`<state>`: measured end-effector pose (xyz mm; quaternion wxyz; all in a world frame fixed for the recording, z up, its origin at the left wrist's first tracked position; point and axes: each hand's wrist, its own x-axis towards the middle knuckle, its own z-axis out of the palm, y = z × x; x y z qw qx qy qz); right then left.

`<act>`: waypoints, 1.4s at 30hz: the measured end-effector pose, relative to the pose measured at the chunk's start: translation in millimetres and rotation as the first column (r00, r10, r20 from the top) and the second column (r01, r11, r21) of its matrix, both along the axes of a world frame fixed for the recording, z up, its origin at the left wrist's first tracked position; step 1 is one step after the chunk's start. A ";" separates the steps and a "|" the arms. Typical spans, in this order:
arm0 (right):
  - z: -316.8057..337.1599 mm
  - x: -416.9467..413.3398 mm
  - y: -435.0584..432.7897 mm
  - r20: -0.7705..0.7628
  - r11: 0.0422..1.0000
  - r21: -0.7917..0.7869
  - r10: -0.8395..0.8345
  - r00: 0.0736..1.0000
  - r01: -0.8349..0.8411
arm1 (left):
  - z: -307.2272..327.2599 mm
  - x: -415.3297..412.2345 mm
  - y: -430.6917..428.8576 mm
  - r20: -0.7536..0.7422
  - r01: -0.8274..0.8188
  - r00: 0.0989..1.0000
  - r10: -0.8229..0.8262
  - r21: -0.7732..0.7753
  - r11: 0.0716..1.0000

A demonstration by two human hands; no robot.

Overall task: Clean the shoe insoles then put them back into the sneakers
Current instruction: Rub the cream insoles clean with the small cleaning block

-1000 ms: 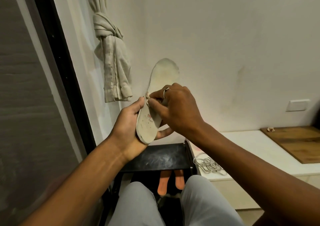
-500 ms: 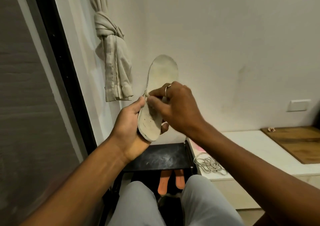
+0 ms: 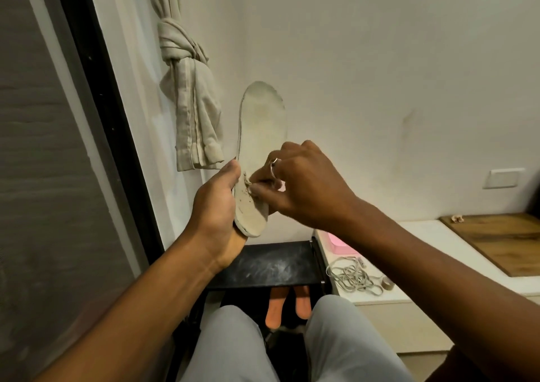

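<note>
A worn off-white insole (image 3: 261, 124) stands upright in front of the wall, toe end up. My left hand (image 3: 217, 206) grips its heel end from the left, thumb along the edge. My right hand (image 3: 304, 185) has its fingers curled and pinches a small bit of peeling material (image 3: 247, 180) on the insole's face near the heel. A ring sits on one right finger. Two orange insoles (image 3: 287, 302) lie low down between my knees, under a black shelf. No sneakers are in view.
A black dusty shelf (image 3: 271, 264) sits below my hands. To the right, a white ledge (image 3: 423, 235) carries tangled laces (image 3: 352, 276), a pink object (image 3: 339, 244) and a wooden board (image 3: 502, 241). A knotted curtain (image 3: 190, 101) hangs at left beside a dark window frame.
The insole and both hands have risen slightly and tilted more upright. My right fingers still pick at the same spot near the heel.
</note>
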<state>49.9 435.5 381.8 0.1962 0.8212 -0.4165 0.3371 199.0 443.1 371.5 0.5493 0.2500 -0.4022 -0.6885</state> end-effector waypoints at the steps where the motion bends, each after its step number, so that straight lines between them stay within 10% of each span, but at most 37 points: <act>1: 2.6 -3.6 -4.1 0.002 0.999 -0.030 -0.034 0.999 0.034 | -0.7 0.1 -0.2 0.022 0.003 1.000 -0.002 -0.025 1.000; 16: 12.3 -21.9 -21.8 0.098 0.988 -0.066 -0.133 0.986 0.140 | -1.3 -1.0 3.2 0.109 -0.006 0.994 0.012 -0.057 0.998; 23: -5.6 0.6 9.9 0.056 0.990 0.078 0.114 0.992 -0.118 | 2.2 1.1 4.0 0.026 -0.015 1.000 0.015 -0.002 1.000; 27: 3.2 -10.9 -13.1 0.201 0.997 -0.004 -0.073 0.977 0.075 | 1.5 -1.5 6.3 0.048 -0.006 0.999 0.009 -0.062 0.998; 33: -12.4 13.6 9.8 0.328 0.962 0.169 0.149 0.933 -0.213 | 5.1 6.0 0.6 0.043 -0.005 0.999 0.003 0.026 1.000; 42: -14.0 18.3 -0.5 0.440 0.984 0.043 0.135 0.888 -0.171 | 4.8 6.3 2.0 0.077 0.003 0.997 -0.002 -0.013 1.000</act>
